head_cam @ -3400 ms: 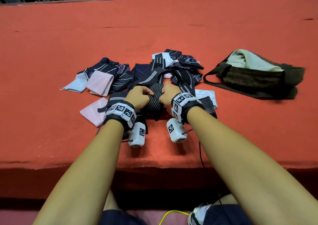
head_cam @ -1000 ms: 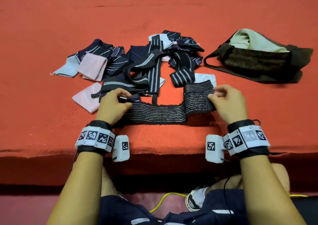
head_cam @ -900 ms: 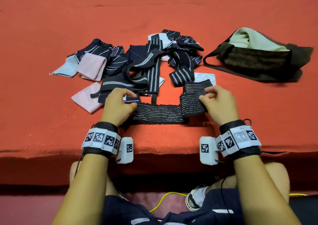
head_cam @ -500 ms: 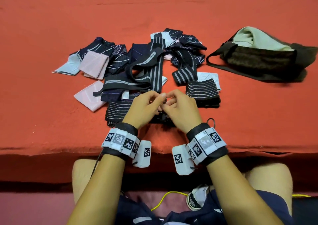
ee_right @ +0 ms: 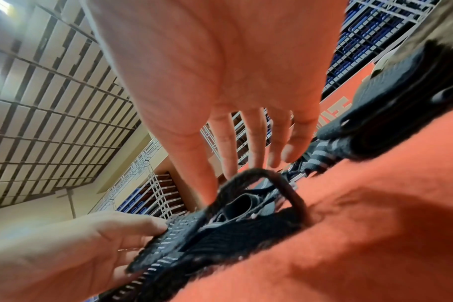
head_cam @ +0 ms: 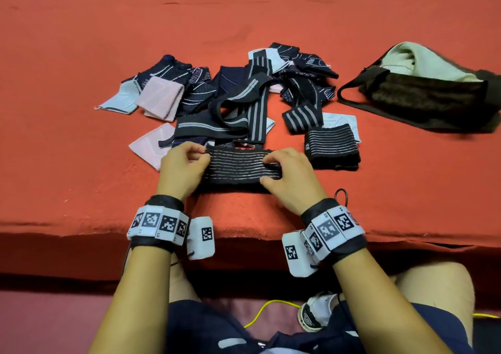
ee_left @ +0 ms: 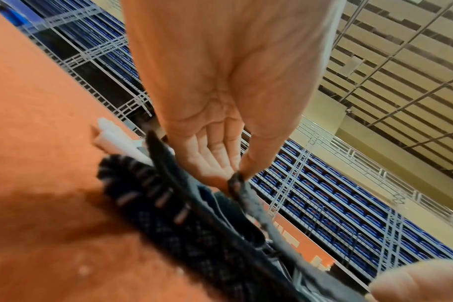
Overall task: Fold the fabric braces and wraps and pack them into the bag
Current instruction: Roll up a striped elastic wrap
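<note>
Wraps and braces lie in a loose pile (head_cam: 244, 93) on the orange worktop (head_cam: 81, 42), and from the head view we hold one black striped wrap (head_cam: 238, 168) flat near the front edge. Our left hand (head_cam: 180, 168) grips its left end with curled fingers. Our right hand (head_cam: 291, 179) pinches its right end, thumb at the near edge and fingers on top. Just right of that hand sits a folded black wrap (head_cam: 332, 143), touching a pale cloth behind it. A dark bag (head_cam: 423, 99) with a light green lining lies well to the right, apart from the pile. Two pink pieces (head_cam: 160, 97) rest on the left side of the pile.

From the left wrist we see the left hand (ee_left: 220, 92) from below, thumb and fingers (ee_left: 215, 161) closed on a thin dark edge of the wrap (ee_left: 184, 220), which runs blurred across the worktop (ee_left: 39, 183). A fingertip of our right hand (ee_left: 422, 282) shows at the lower right corner.

From the right wrist the right hand (ee_right: 220, 81) hangs over the wrap (ee_right: 220, 230). Its thumb presses down onto a raised fold of the fabric, while the other fingers (ee_right: 256, 141) reach forward nearly straight. We cannot tell from here whether they touch the cloth. Our left hand (ee_right: 65, 251) holds the far end at the lower left. The folded wrap (ee_right: 391, 106) lies on the worktop (ee_right: 375, 224) to the upper right.
</note>
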The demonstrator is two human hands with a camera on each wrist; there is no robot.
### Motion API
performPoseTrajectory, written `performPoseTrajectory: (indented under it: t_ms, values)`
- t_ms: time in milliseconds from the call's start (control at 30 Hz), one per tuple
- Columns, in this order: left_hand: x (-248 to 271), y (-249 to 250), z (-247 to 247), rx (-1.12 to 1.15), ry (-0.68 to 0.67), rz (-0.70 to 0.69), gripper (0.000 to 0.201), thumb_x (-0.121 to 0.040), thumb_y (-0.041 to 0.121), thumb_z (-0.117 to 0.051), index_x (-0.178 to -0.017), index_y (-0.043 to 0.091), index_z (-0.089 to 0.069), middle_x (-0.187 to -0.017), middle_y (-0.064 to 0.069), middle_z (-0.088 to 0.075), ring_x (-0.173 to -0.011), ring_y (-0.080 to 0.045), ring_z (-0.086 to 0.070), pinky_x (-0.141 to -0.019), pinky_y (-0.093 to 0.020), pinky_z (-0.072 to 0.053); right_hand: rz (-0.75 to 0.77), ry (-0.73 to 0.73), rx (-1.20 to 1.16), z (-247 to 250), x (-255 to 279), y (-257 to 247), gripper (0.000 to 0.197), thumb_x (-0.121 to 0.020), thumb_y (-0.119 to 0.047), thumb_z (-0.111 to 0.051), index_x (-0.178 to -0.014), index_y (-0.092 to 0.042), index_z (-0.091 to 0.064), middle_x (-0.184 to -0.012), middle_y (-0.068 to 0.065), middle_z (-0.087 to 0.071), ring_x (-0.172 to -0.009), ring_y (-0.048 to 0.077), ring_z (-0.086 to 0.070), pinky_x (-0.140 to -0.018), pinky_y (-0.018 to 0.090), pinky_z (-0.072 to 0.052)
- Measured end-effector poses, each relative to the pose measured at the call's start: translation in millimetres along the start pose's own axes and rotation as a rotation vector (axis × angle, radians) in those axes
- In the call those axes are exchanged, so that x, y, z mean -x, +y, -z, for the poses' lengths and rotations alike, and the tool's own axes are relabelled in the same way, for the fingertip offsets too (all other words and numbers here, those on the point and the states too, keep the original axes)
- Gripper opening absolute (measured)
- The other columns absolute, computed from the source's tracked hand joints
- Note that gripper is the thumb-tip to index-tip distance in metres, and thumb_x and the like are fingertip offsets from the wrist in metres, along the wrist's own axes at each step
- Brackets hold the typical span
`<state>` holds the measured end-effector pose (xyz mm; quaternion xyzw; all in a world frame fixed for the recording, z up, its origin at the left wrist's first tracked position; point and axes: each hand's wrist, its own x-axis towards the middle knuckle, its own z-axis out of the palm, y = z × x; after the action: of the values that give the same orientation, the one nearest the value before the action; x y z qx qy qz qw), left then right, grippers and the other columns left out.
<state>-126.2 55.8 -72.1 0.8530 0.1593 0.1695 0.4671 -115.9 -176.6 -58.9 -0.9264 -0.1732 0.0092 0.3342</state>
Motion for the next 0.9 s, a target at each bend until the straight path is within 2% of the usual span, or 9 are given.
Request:
performPoseTrajectory:
  t_ms: [133,233,333,433,600,700,767,833,900]
  values:
    - [-4.0,-7.9,10.1,-0.049,0.056,-0.01,0.009,-0.088,0.01,-0.064,-0.094,0.017,-0.067,-0.076,0.007,-0.064,-0.068,-0.003,-0.058,-0.073,-0.023,-0.045,-0.002,-0.028,-0.008,-11.1,-2.2,-8.7,0.053,-0.084,-0.025,-0.072,-0.133,-0.024,-0.054,-0.132,-0.002,-0.046,-0.123,0.021,-0.04,-0.107,0.032,-0.036]
    - [-6.6,-12.1,13.7,-0.074,0.078,-0.007,0.01,-0.089,0.011,-0.063,-0.096,0.016,-0.068,-0.078,0.008,-0.064,-0.07,-0.003,-0.059,-0.075,-0.024,-0.046,-0.011,-0.026,-0.02,-17.1,-6.9,-10.9,0.048,-0.087,-0.017,-0.066,-0.133,-0.023,-0.052,-0.129,0.001,-0.048,-0.123,0.024,-0.047,-0.109,0.04,-0.04]
    - [-6.8,-16.2,17.9,-0.08,0.082,0.006,0.01,-0.09,0.01,-0.062,-0.096,0.015,-0.068,-0.08,0.004,-0.065,-0.072,-0.009,-0.06,-0.078,-0.026,-0.047,-0.048,-0.035,0.012,-18.4,-8.9,-10.3,0.04,-0.087,-0.014,-0.064,-0.125,-0.023,-0.056,-0.125,0.001,-0.05,-0.119,0.024,-0.051,-0.106,0.042,-0.043]
    - [-5.1,-20.5,21.6,-0.103,0.097,0.022,0.011,-0.09,0.01,-0.06,-0.094,0.018,-0.067,-0.079,0.006,-0.064,-0.071,-0.007,-0.059,-0.078,-0.025,-0.046,-0.065,-0.042,0.036,-18.1,-7.9,-8.0,0.035,-0.085,-0.012,-0.065,-0.118,-0.025,-0.061,-0.12,-0.001,-0.051,-0.116,0.024,-0.052,-0.103,0.04,-0.044]
    - [-6.8,-27.9,24.3,-0.138,0.093,0.08,0.015,-0.087,0.012,-0.058,-0.096,0.017,-0.069,-0.083,0.002,-0.068,-0.082,-0.02,-0.063,-0.081,-0.032,-0.051,-0.063,-0.103,0.06,-15.6,-6.0,-8.6,0.035,-0.084,-0.015,-0.067,-0.118,-0.025,-0.064,-0.123,0.001,-0.05,-0.115,0.023,-0.054,-0.102,0.032,-0.042]
    - [-6.9,-30.1,25.6,-0.146,0.06,0.114,0.024,-0.086,0.014,-0.056,-0.102,0.015,-0.073,-0.086,0.0,-0.072,-0.088,-0.023,-0.067,-0.086,-0.038,-0.055,-0.078,-0.121,0.045,-16.4,-4.3,-12.7,0.037,-0.083,-0.034,-0.074,-0.117,-0.021,-0.065,-0.129,0.001,-0.048,-0.119,0.021,-0.052,-0.103,0.031,-0.04]
    - [-6.0,-30.2,27.6,-0.156,0.035,0.111,0.028,-0.087,0.015,-0.055,-0.108,0.013,-0.074,-0.093,-0.003,-0.075,-0.094,-0.024,-0.068,-0.091,-0.039,-0.054,-0.095,-0.122,0.028,-17.2,-3.7,-15.5,0.04,-0.086,-0.046,-0.071,-0.116,-0.02,-0.067,-0.134,0.004,-0.047,-0.124,0.021,-0.049,-0.104,0.03,-0.036]
    - [-5.4,-29.2,29.3,-0.168,0.023,0.09,0.028,-0.091,0.013,-0.055,-0.111,0.011,-0.074,-0.102,-0.007,-0.075,-0.1,-0.025,-0.067,-0.093,-0.034,-0.051,-0.11,-0.105,0.037,-17.7,-4.3,-16.7,0.03,-0.092,-0.04,-0.065,-0.114,-0.021,-0.07,-0.137,0.007,-0.047,-0.13,0.024,-0.046,-0.104,0.03,-0.034]
    - [-5.9,-28.3,30.5,-0.165,0.019,0.093,0.028,-0.092,0.012,-0.057,-0.114,0.01,-0.073,-0.105,-0.007,-0.073,-0.103,-0.023,-0.066,-0.092,-0.029,-0.048,-0.114,-0.105,0.06,-18.2,-5.4,-14.4,0.022,-0.094,-0.026,-0.063,-0.115,-0.024,-0.07,-0.132,0.008,-0.049,-0.126,0.026,-0.049,-0.101,0.029,-0.035]
